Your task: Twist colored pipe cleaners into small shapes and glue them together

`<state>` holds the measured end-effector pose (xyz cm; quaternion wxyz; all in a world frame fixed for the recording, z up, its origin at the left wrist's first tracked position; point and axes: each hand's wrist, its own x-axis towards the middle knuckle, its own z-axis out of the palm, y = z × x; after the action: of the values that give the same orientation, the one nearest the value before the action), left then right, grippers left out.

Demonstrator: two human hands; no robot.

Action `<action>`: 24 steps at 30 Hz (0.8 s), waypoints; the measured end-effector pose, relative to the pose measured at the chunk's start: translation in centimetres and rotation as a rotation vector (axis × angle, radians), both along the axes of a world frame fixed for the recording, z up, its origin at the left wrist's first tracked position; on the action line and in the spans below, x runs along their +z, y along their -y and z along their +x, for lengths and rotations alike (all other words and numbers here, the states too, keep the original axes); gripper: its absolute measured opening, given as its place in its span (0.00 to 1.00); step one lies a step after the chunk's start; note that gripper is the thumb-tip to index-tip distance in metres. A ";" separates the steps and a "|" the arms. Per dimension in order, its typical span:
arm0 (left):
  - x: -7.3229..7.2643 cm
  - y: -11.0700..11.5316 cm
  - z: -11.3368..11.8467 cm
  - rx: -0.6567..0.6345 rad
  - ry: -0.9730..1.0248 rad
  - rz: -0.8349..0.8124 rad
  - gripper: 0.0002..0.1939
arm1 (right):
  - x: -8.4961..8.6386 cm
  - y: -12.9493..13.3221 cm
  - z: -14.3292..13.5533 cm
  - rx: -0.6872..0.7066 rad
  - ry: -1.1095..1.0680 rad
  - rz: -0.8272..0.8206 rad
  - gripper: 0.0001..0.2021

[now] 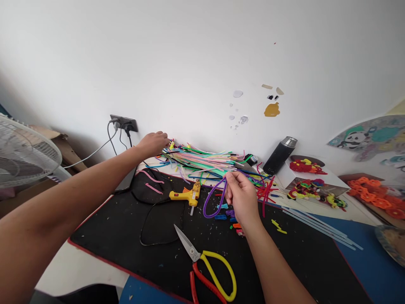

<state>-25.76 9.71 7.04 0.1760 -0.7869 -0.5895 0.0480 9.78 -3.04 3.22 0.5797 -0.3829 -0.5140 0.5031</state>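
A purple pipe cleaner (pixel 206 205) is bent into a long loop, its top end pinched in my right hand (pixel 242 195) above the black mat (pixel 126 236). My left hand (pixel 154 143) reaches to the left end of a pile of many-coloured pipe cleaners (pixel 205 159) along the wall; what its fingers touch is hidden. Beneath the pile lies a yellow glue gun (pixel 186 195). Open scissors (pixel 191 250) with red and yellow handles rest at the front of the mat. Small blue, purple and orange twisted pieces (pixel 230 214) sit beside my right hand.
A black bottle (pixel 280 156) leans near the wall, beside a white box (pixel 286 173) with colourful figures. Clear glue sticks (pixel 319 226) and a box of orange pieces (pixel 373 196) are at the right. A fan (pixel 28 147) stands left; cables cross the mat.
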 end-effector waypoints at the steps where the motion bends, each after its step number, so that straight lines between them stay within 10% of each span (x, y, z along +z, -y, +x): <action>1: 0.3 0.1 -0.1 0.025 0.016 0.012 0.16 | -0.1 0.0 0.0 0.010 0.012 -0.010 0.18; 11: 3.1 0.7 -2.2 0.312 0.286 0.193 0.14 | 0.0 0.0 0.0 0.049 0.084 -0.033 0.19; 16: 3.9 2.1 -4.3 0.498 0.989 0.341 0.07 | -0.2 -0.2 0.0 0.062 0.105 -0.030 0.19; 24: 2.6 3.8 -3.3 0.397 1.446 0.335 0.07 | -1.1 0.1 -1.4 0.224 0.043 -0.166 0.19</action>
<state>-29.03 5.87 9.68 -0.1483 -0.4647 -0.6876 -0.5379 8.41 -3.19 2.08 0.4750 -0.3805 -0.5225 0.5971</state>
